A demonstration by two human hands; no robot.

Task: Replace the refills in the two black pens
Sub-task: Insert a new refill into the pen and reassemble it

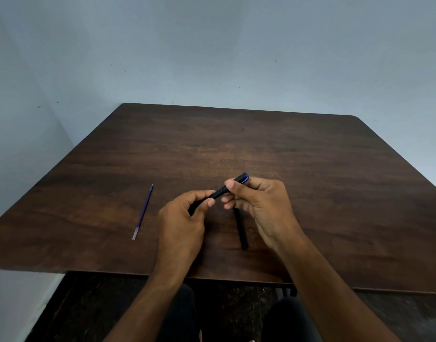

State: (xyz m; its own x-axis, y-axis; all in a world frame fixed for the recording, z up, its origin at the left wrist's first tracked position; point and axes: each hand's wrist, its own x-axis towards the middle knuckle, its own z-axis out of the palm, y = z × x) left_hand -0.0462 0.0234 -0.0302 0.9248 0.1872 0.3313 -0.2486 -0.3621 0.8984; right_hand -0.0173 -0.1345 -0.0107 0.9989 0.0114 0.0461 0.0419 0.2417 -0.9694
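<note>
From the head view, you have one black pen (230, 187) lifted just above the desk (310, 169), slanting up and away to your right. Your left hand (184, 218) wraps the lower barrel, fingers curled round it, while your right hand (256, 206) pinches the upper end, where a blue trim shows, between thumb and fingertips. Holding it at both ends like this suits twisting or pulling the two halves against each other, so I judge you are either opening the pen or closing it back up; which one I cannot tell. Both grips are clamped on the same pen, with no slack showing.

The second black pen (240, 230) lies flat on the desk beneath your right hand, its far end hidden by your fingers. A purple refill (143, 212) lies on the desk well to your left, apart from both pens, probably parked there within easy reach.
</note>
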